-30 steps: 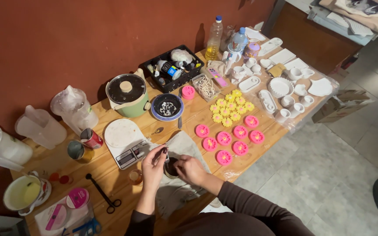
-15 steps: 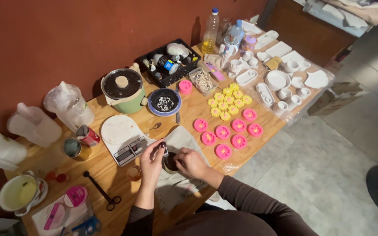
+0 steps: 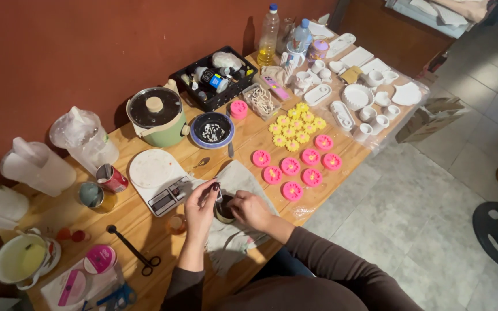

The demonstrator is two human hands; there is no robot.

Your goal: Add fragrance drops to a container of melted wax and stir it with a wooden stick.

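Fingers of 2 hands, left point(image 3: 200, 208) and right point(image 3: 250, 209), clamp 1 small dark cup point(image 3: 223, 209) near 7 pink flowers point(image 3: 291, 166).

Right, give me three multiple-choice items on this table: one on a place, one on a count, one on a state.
1. Where is the small dark cup?
A. on the grey cloth, between both hands
B. on the scale
C. in the black tray

2. How many pink flower pieces lie in the group by the table's edge?
A. three
B. seven
C. twelve

3. How is the green pot?
A. tipped over
B. open
C. upright, lid on

Answers:
1 A: the left hand and right hand meet at it over the cloth.
2 B: seven show.
3 C: its dark lid sits on top.
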